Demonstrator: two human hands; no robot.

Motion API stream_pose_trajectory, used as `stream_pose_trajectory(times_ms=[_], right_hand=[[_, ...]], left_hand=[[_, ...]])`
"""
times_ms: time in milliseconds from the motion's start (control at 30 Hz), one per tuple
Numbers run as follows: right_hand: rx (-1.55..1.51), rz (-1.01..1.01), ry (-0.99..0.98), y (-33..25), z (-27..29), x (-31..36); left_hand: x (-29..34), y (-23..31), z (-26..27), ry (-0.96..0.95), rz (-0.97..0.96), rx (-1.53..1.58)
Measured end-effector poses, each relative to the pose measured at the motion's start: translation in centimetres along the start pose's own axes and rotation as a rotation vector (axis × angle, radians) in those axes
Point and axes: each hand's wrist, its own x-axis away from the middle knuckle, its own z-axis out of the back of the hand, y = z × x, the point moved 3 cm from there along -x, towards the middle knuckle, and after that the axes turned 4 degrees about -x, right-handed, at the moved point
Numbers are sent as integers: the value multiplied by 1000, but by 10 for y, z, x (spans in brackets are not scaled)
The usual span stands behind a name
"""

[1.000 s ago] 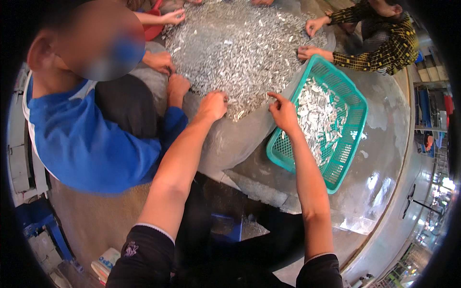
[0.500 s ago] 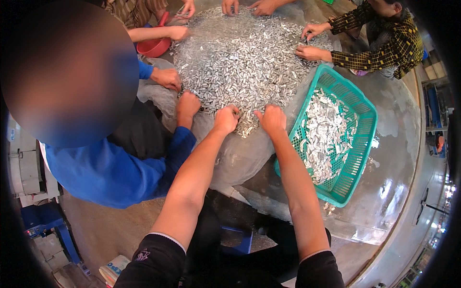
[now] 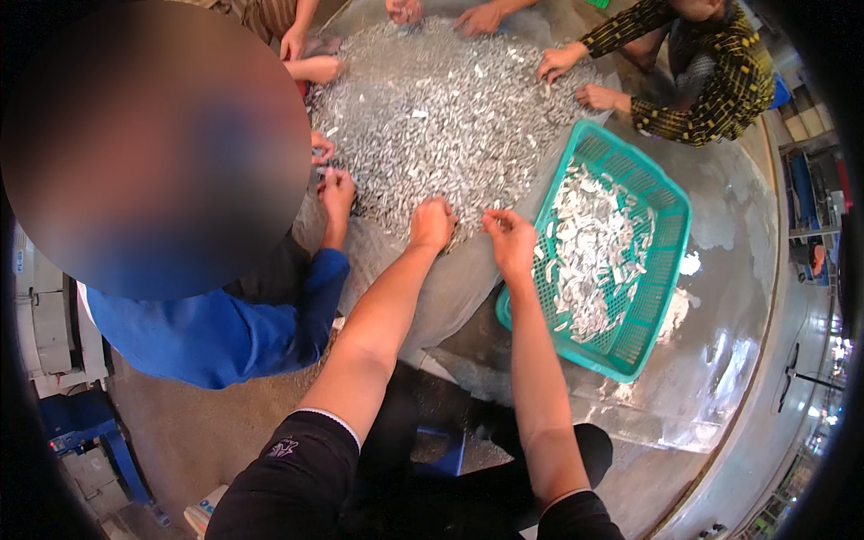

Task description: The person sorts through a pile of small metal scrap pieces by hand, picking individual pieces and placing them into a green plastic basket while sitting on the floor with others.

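The green perforated basket (image 3: 664,270) stands to the right of the right forearm (image 3: 543,378), long axis running away from the person, far end angled slightly right. It contains loose pale, elongated pieces (image 3: 589,247). The right hand (image 3: 511,241) is the nearer hand to the basket; its thumb and fingers are narrowly spaced, and whether they hold a piece cannot be told. The left hand (image 3: 434,225) is curled at the near edge of the pile (image 3: 450,117); its contents are hidden. The pile extends directly ahead of both hands. A co-worker's patterned sleeve (image 3: 627,30) borders its far right side.
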Motion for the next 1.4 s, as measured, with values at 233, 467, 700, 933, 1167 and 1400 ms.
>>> stream_pose_trajectory(times_ms=[233,467,700,933,1167,1400], right_hand=[[-201,8,-1,12,17,-17],[-263,165,-89,-50,9,-14],[433,505,-34,-161,20,45],[546,372,-348,-146,5,54],[448,337,-197,-69,17,-32],[936,420,-362,3,-88,-42]], left_hand=[[-9,2,1,88,62,-30],[20,61,79,-147,580,1396],[64,80,69,-248,465,1988],[96,57,36,38,631,2231],[154,36,-7,88,863,1592],[202,-26,-47,142,1307,1569]])
